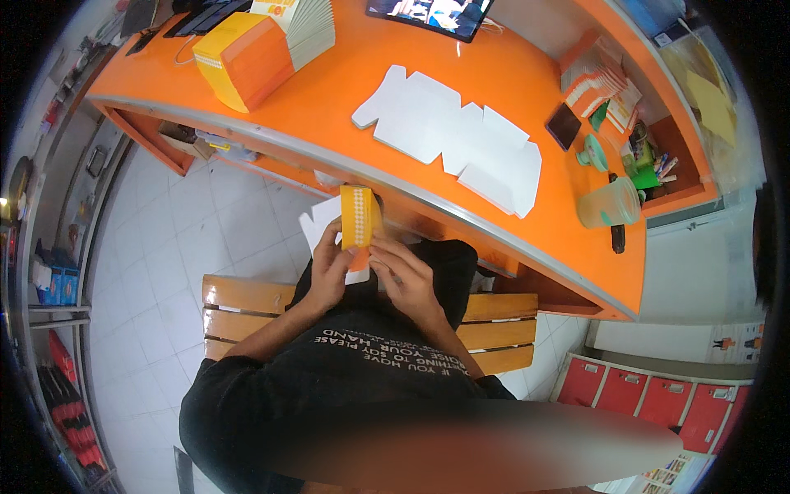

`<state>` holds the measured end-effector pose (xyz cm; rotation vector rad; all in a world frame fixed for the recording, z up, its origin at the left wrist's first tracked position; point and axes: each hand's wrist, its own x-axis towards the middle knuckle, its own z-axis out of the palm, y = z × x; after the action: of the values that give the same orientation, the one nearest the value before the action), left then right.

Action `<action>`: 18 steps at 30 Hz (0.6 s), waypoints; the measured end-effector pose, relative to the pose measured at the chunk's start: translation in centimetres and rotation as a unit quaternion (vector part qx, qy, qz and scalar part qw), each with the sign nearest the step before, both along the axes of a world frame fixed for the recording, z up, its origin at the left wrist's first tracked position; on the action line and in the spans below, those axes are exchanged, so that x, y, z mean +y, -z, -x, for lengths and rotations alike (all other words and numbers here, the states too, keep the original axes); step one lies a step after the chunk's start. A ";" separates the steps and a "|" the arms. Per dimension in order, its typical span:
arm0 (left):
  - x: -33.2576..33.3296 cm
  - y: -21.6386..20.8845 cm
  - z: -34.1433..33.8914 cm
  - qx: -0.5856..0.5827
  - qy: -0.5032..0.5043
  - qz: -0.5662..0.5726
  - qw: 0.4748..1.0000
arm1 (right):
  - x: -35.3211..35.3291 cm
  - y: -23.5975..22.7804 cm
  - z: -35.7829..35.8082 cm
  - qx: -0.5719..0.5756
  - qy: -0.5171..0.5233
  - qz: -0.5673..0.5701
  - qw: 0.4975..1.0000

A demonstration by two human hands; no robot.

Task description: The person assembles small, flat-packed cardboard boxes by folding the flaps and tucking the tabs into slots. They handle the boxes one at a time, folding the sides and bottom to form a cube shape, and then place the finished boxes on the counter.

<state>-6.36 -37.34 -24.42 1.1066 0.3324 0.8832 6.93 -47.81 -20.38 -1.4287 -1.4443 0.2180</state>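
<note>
The room has a pale tiled floor [164,272], and a big orange counter [329,107] runs across it. A wooden bench [247,323] stands on the near side of the counter, and the person sits there. On the middle of the counter lie flat white card sheets [490,132], cut with flaps. Near the counter's left end is a pile of yellow and orange cartons [247,70].

The yellow and orange card [357,218] is in front of the counter's near edge, up off the person's lap, with white parts showing to its left. The left hand [332,272] pinches its left side, thumb in front. The right hand [405,276] has bent fingers at its lower right edge; I cannot tell how tightly they hold.

My guess is that the card is being folded into shape. The next move seems to need a steady left hand, while the right fingers work the edge gently, so it does not crease wrong.
</note>
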 end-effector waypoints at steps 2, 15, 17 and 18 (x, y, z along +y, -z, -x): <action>0.4 -0.5 1.2 0.070 -0.025 -0.007 0.997 | 0.5 -0.8 0.4 0.029 -0.015 0.030 0.999; 0.9 -0.6 3.7 0.057 -0.104 -0.049 0.992 | 1.9 0.6 1.6 0.091 -0.092 -0.040 0.991; 2.0 -0.9 5.0 0.154 -0.176 -0.256 0.938 | 1.4 0.9 2.2 0.124 -0.074 -0.052 0.988; 2.4 -1.2 5.5 0.200 -0.207 -0.355 0.889 | 1.2 1.0 2.5 0.140 -0.065 -0.059 0.986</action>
<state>-11.84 -34.92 -23.24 1.9609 0.6304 1.1963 4.38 -46.63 -21.39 -1.1580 -1.2965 0.3940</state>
